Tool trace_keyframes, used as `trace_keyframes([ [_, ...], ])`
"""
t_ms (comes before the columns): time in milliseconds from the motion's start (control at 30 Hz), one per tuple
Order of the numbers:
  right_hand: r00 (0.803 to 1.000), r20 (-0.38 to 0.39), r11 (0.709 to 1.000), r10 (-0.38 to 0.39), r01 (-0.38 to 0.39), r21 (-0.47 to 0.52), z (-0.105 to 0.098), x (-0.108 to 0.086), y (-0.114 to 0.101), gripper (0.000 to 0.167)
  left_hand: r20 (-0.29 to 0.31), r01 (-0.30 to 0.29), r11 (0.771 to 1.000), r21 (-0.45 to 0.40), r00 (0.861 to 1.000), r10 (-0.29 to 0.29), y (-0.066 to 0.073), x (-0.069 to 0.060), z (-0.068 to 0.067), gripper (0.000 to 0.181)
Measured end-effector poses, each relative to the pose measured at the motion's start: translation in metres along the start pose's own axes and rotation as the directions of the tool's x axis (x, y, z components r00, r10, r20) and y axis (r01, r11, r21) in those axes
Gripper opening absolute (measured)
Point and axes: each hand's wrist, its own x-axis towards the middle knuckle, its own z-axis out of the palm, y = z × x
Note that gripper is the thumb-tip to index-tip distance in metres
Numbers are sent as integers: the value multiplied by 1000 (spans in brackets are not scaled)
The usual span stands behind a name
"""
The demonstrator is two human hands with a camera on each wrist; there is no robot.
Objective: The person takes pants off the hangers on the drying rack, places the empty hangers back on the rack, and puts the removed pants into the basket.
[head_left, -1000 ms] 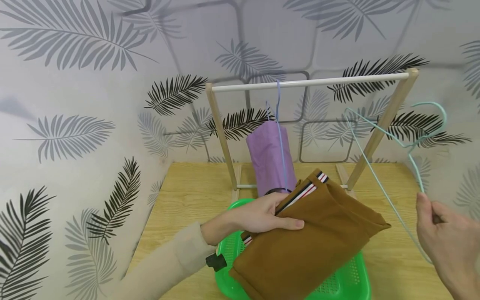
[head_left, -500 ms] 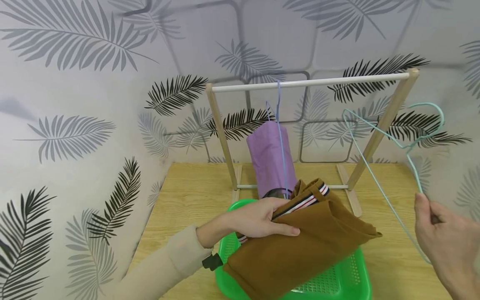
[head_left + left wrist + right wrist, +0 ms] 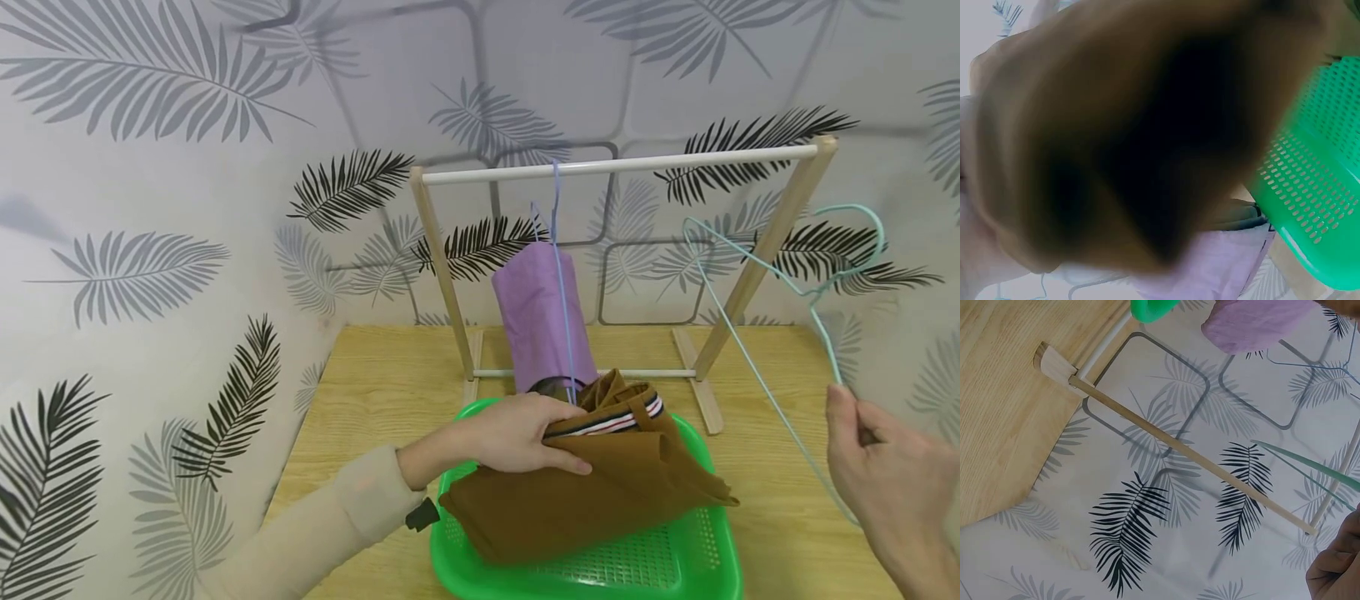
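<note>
Head view: I find the left hand [image 3: 517, 435] gripping the garment [image 3: 570, 508] over the basket [image 3: 722, 546], the right hand [image 3: 892, 467] holding the hanger [image 3: 819, 291], and advise squaring the garment first.

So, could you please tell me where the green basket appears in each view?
Head: the green basket is at the bottom, right of centre, partly hidden by the brown cloth.
Left wrist: along the right edge.
Right wrist: only a bit, at the top edge, left of centre.
Shared landmark: the purple cloth, in all three views.
</note>
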Motion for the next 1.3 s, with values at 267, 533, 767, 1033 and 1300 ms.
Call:
trace_keyframes([
  [267,1000,-15,1000,-16,16,-13,0,0,-1,72,-18,14,986,165,1000,-12,-5,4,7,38],
  [533,999,-13,999,-31,30,-22,0,4,-8,73,-53,31,981,191,998,-21,-4,1,5,25],
  [767,1000,-26,1000,-15,15,-6,-2,7,-17,75,-92,44,942,332,996,-13,1,-2,3,22],
  [1033,1000,-19,999,-25,24,-26,0,5,-11,73,-160,104,817,568,987,-14,4,6,15,18],
  [1300,1000,-15,1000,-25,24,-13,-2,6,-17,75,-192,91,730,678,980,56,-3,11,39,12],
])
